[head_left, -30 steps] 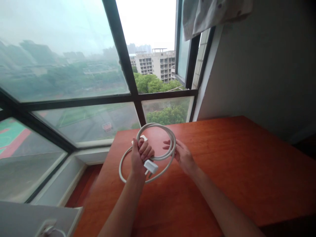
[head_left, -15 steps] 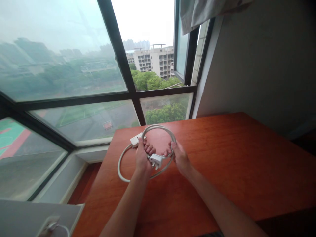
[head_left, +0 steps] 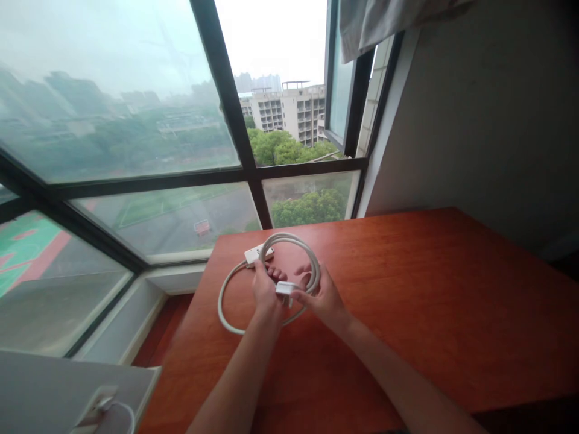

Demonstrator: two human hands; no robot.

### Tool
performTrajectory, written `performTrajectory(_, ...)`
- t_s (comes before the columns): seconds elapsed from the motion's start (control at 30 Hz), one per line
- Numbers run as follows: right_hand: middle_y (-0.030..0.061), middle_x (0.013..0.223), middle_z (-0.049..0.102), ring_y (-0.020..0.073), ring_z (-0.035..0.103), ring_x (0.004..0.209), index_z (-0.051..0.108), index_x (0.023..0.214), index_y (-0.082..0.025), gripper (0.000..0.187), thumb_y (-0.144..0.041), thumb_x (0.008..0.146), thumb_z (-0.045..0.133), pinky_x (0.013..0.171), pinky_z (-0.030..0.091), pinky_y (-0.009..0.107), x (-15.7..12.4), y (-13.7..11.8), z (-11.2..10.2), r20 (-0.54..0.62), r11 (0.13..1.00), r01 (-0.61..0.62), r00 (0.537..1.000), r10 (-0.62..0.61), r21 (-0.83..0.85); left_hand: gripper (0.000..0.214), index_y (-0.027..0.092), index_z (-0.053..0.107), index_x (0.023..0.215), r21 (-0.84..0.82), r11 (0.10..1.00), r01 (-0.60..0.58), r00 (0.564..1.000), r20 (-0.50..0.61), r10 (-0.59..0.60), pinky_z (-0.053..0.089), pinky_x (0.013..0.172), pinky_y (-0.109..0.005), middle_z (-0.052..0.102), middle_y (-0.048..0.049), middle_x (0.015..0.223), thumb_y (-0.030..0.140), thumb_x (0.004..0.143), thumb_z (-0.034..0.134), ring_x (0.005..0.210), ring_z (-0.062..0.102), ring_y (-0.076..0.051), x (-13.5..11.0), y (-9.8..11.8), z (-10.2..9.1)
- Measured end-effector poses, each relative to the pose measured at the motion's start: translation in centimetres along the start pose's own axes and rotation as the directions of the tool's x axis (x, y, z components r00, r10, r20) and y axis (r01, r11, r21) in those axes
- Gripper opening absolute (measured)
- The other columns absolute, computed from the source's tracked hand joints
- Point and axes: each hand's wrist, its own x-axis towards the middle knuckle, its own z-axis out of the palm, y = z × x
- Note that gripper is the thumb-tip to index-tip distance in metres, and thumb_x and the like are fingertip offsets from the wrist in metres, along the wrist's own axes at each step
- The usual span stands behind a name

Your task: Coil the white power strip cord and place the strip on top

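Observation:
A pale extension cord is looped into a coil (head_left: pixel 313 256) above the wooden table (head_left: pixel 407 289). My left hand (head_left: pixel 266 289) is closed around the left side of the coil, its fingers curled inward. The white plug (head_left: pixel 284 288) sits between my hands with its prongs toward me. My right hand (head_left: pixel 326 296) is at the right side of the coil, its thumb against the plug and its fingers partly inside the loop. Behind my left hand lies the white socket block (head_left: pixel 257 255), with a loose loop of cord (head_left: pixel 220 301) hanging out to the left.
Dark-framed windows (head_left: pixel 181 181) rise beyond the table's far edge, with one pane (head_left: pixel 339 78) swung outward. A curtain (head_left: pixel 380 24) hangs at the top right. At the lower left, a white plug with a cable (head_left: pixel 106 405) sits in a wall socket.
My right thumb has moved left from the coil onto the plug. The plug has tilted, its prongs now pointing more downward. The view has shifted slightly.

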Motion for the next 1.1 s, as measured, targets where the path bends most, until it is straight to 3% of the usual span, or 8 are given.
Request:
performTrajectory(0.13, -0.0016, 0.080, 0.059, 0.0129, 0.055, 0.065, 0.049, 0.108, -0.024, 0.060, -0.037, 0.062, 0.084, 0.056, 0.047, 0.024, 0.0, 0.1, 0.1, 0.010, 1.000, 0.011, 1.000, -0.011, 0.005, 0.033, 0.018, 0.042, 0.070, 0.015, 0.999, -0.032, 0.999, 0.010, 0.031, 0.028, 0.037, -0.016, 0.033, 0.0084, 0.048, 0.039, 0.096, 0.045, 0.037, 0.033, -0.005, -0.1, 0.0, -0.1)
performTrajectory(0.27, -0.0001, 0.083, 0.062, 0.0124, 0.058, 0.065, 0.052, 0.101, -0.022, 0.046, -0.037, 0.068, 0.080, 0.056, 0.049, 0.024, 0.0, -0.4, 0.2, -0.084, 0.999, -0.008, 0.996, 0.005, -0.037, 0.033, 0.018, 0.042, 0.070, 0.001, 0.998, -0.059, 0.997, 0.044, 0.059, 0.030, 0.038, -0.016, 0.034, 0.0080, 0.051, 0.038, 0.095, 0.046, 0.039, 0.034, -0.005, -0.5, -0.2, 0.1)
performTrajectory(0.4, 0.0021, 0.088, 0.065, 0.0149, 0.063, 0.071, 0.054, 0.094, -0.021, 0.038, -0.040, 0.071, 0.077, 0.060, 0.055, 0.027, 0.5, -1.0, -0.1, -0.236, 0.996, -0.040, 0.970, 0.059, 0.081, 0.029, 0.016, 0.046, 0.073, 0.019, 0.997, -0.081, 0.973, 0.217, 0.075, 0.032, 0.041, -0.015, 0.039, 0.0069, 0.055, 0.038, 0.090, 0.057, 0.043, 0.037, -0.004, -0.9, -0.2, 0.3)
performTrajectory(0.6, -0.0028, 0.070, 0.061, 0.0106, 0.056, 0.049, 0.056, 0.085, -0.019, 0.038, -0.043, 0.067, 0.079, 0.045, 0.049, 0.025, 1.9, -0.9, -1.2, -0.352, 0.948, -0.066, 0.919, 0.180, 0.313, 0.027, 0.016, 0.052, 0.081, 0.306, 0.948, -0.087, 0.811, 0.574, -0.112, 0.044, 0.054, -0.019, 0.053, 0.0007, 0.070, 0.041, 0.086, 0.061, 0.059, 0.053, -0.010, -1.3, 1.4, 0.1)
performTrajectory(0.7, -0.0041, 0.065, 0.060, 0.0089, 0.053, 0.046, 0.056, 0.085, -0.018, 0.038, -0.042, 0.068, 0.079, 0.045, 0.047, 0.023, 2.2, -0.7, -1.6, -0.351, 0.937, -0.066, 0.916, 0.193, 0.344, 0.023, 0.016, 0.054, 0.089, 0.397, 0.916, -0.064, 0.749, 0.625, -0.219, 0.048, 0.061, -0.022, 0.058, -0.0017, 0.081, 0.035, 0.083, 0.065, 0.066, 0.057, -0.011, -1.2, 2.7, -0.1)
performTrajectory(0.83, -0.0023, 0.070, 0.063, 0.0082, 0.053, 0.049, 0.056, 0.084, -0.018, 0.034, -0.038, 0.070, 0.079, 0.046, 0.044, 0.022, 2.1, -0.8, -1.6, -0.307, 0.928, -0.051, 0.936, 0.173, 0.368, 0.023, 0.016, 0.055, 0.096, 0.413, 0.909, -0.054, 0.694, 0.670, -0.264, 0.051, 0.065, -0.026, 0.059, -0.0027, 0.085, 0.026, 0.081, 0.068, 0.067, 0.060, -0.012, -1.1, 3.8, -0.3)
performTrajectory(0.97, 0.0031, 0.088, 0.069, 0.0078, 0.053, 0.052, 0.057, 0.088, -0.018, 0.031, -0.035, 0.072, 0.077, 0.050, 0.046, 0.023, 1.9, -1.3, -1.5, -0.275, 0.909, -0.049, 0.945, 0.176, 0.415, 0.024, 0.016, 0.054, 0.097, 0.428, 0.901, -0.076, 0.699, 0.667, -0.258, 0.053, 0.066, -0.027, 0.060, -0.0023, 0.084, 0.024, 0.079, 0.070, 0.063, 0.062, -0.011, -1.1, 3.8, -0.2)
performTrajectory(1.1, 0.0035, 0.092, 0.069, 0.0103, 0.058, 0.061, 0.060, 0.092, -0.018, 0.032, -0.036, 0.072, 0.076, 0.057, 0.049, 0.025, 2.0, -1.3, -1.8, -0.258, 0.858, -0.075, 0.937, 0.235, 0.509, 0.030, 0.015, 0.055, 0.094, 0.457, 0.882, -0.119, 0.756, 0.617, -0.217, 0.054, 0.063, -0.027, 0.062, -0.0025, 0.085, 0.025, 0.075, 0.075, 0.062, 0.063, -0.012, -1.1, 3.3, -0.2)
